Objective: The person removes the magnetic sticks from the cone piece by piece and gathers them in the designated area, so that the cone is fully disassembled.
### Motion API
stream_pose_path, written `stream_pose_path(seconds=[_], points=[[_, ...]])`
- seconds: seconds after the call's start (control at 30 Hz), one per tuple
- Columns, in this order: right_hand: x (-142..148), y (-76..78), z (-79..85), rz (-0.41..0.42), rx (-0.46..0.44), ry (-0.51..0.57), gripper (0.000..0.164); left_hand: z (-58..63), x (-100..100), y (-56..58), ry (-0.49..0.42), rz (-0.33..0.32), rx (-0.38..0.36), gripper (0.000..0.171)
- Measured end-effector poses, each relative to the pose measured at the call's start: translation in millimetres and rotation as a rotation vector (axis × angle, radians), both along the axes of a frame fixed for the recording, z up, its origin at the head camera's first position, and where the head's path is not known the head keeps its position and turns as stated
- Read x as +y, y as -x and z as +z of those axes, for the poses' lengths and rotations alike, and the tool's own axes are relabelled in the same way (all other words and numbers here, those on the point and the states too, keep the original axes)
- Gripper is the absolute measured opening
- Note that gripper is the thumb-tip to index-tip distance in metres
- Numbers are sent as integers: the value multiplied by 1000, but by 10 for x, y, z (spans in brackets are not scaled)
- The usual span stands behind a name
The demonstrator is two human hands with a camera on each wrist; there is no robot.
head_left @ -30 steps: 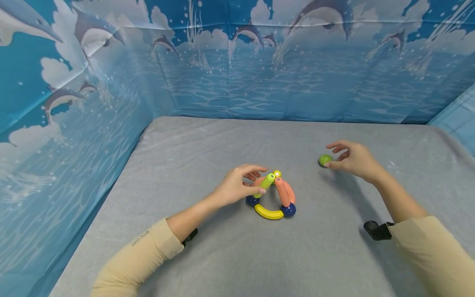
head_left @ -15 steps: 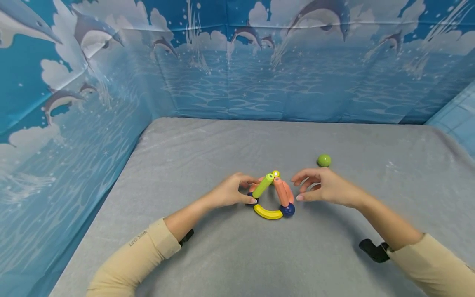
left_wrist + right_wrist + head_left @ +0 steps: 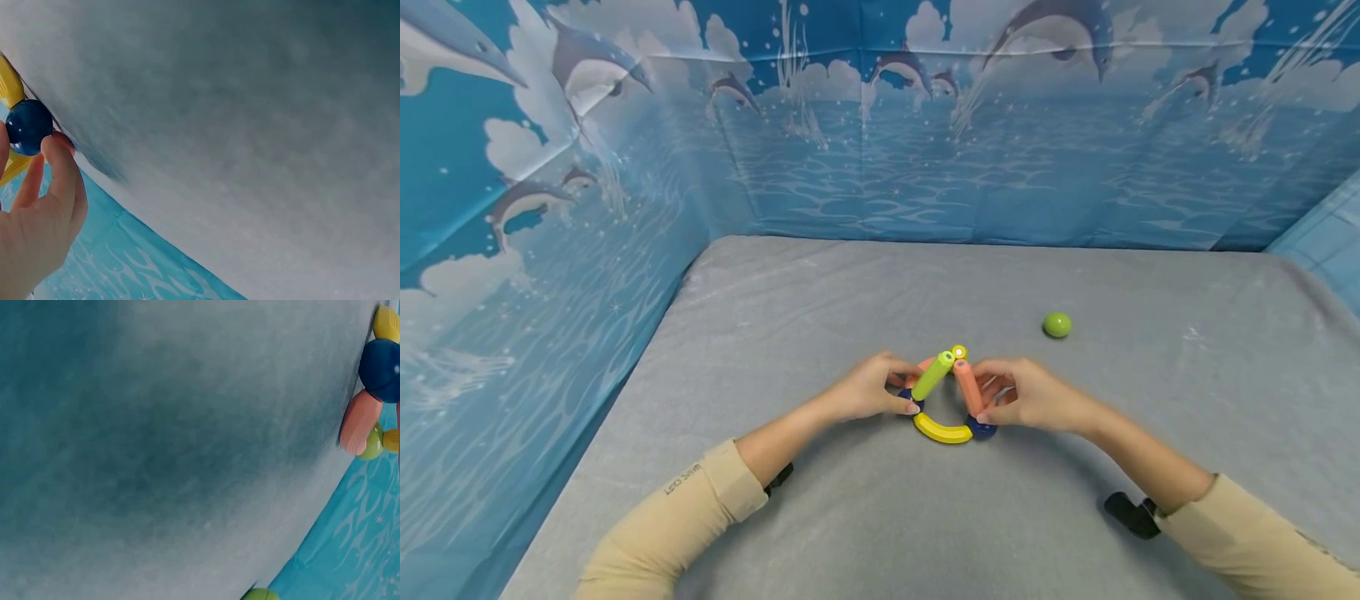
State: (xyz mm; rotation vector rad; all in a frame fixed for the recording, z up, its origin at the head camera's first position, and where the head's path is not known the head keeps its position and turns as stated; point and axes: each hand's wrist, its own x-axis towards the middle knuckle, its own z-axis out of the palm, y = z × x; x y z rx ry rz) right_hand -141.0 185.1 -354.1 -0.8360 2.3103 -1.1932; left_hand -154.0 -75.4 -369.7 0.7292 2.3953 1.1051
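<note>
On the grey counter (image 3: 880, 525), the stick-and-ball toy (image 3: 943, 431), my left fingers (image 3: 62, 167) pinching its left blue ball (image 3: 29, 126), my right fingers (image 3: 1002, 413) at its right blue ball (image 3: 381, 370), can't tell if pinching, green ball (image 3: 1057, 325) lying farther back.

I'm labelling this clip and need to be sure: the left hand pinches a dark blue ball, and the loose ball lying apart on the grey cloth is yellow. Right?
Not quite: the loose ball is green, not yellow, as the head view shows. It does lie apart on the grey cloth, and the left hand pinches a dark blue ball.
</note>
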Motion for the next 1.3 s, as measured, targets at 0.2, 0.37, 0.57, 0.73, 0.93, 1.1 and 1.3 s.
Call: stream_pose_path(seconds=[0.2,0.37,0.57,0.73,0.93,1.1,1.3], points=[[-38,-30,-49,7,115,-18,40,-19,0,8,-11,-24,19,42],[-58,-54,-64,14,207,-18,39,-18,-17,12,-13,-34,37,43],[-67,-79,-64,7,249,5,40,-4,-9,2,31,-15,64,48],[-65,-96,-73,27,290,41,41,-18,16,-10,52,5,120,47],[-95,-115,-77,41,383,44,40,-30,51,-30,67,13,196,45],[-106,-119,-97,10,374,61,39,-18,71,-52,85,17,191,46],[-46,-108,-79,-76,242,88,39,-21,86,-61,101,25,167,49]])
